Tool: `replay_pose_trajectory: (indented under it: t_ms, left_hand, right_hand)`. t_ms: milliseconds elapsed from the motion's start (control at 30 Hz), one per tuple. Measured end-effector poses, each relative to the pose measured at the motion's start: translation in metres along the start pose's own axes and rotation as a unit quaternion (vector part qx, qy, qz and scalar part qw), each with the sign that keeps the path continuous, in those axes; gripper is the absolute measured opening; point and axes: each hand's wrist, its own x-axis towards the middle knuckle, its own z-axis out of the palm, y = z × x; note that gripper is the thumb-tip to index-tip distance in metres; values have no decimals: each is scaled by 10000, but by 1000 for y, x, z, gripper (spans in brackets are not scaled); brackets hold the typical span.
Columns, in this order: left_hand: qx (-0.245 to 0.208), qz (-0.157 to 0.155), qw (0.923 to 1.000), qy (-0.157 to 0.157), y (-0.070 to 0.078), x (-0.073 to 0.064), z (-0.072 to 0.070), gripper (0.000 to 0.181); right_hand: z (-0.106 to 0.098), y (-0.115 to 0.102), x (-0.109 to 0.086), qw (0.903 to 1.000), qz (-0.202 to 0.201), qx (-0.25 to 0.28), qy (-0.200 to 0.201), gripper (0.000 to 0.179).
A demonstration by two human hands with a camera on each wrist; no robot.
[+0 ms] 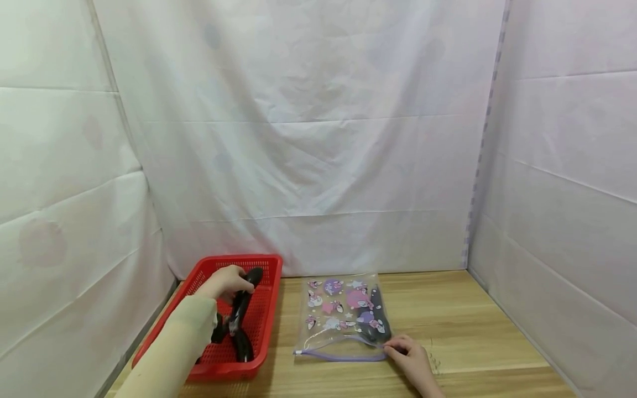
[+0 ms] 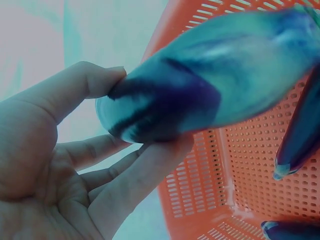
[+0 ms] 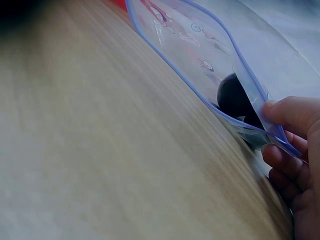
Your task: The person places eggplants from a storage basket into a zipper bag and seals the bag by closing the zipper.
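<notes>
My left hand (image 1: 230, 283) grips the rounded end of a dark, glossy eggplant (image 1: 241, 304) over the red basket (image 1: 274, 326). In the left wrist view the thumb and fingers pinch that end, and the stem end points away to the upper right. More eggplants (image 1: 243, 347) lie in the basket below. My right hand (image 1: 410, 360) pinches the right corner of the mouth of a clear zip bag (image 1: 318, 326) printed with cartoon figures. The bag lies flat with its purple-edged mouth parted. Inside, along its right side, is a dark eggplant (image 3: 234, 98), partly hidden by the print.
The wooden table (image 1: 448, 309) carries the basket at left and the bag near the middle. White cloth walls (image 1: 318, 166) enclose the back and both sides. A white slider (image 1: 298, 352) sits at the left end of the bag's zip.
</notes>
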Motion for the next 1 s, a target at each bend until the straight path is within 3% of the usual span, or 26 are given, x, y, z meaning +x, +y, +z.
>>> replay_pose_trajectory:
  t_ms: [200,433,633,1000]
  left_hand:
    - [-175,-16,9998,-59,2,4,4,63]
    - [-94,-3,10000,30,6,4,9,59]
    - [-69,45,10000,13,12,-1,11,50]
    - [-180,178,9997,-46,24,-1,17,54]
  right_hand:
    - [0,8,1,9995,-304,71,-48,5]
    - [-1,-4,-1,9999,65,91,-14,5]
    - [-4,-20,-4,9999,92,88,-76,4]
    - [1,8,4,9999,31,97,-61,8]
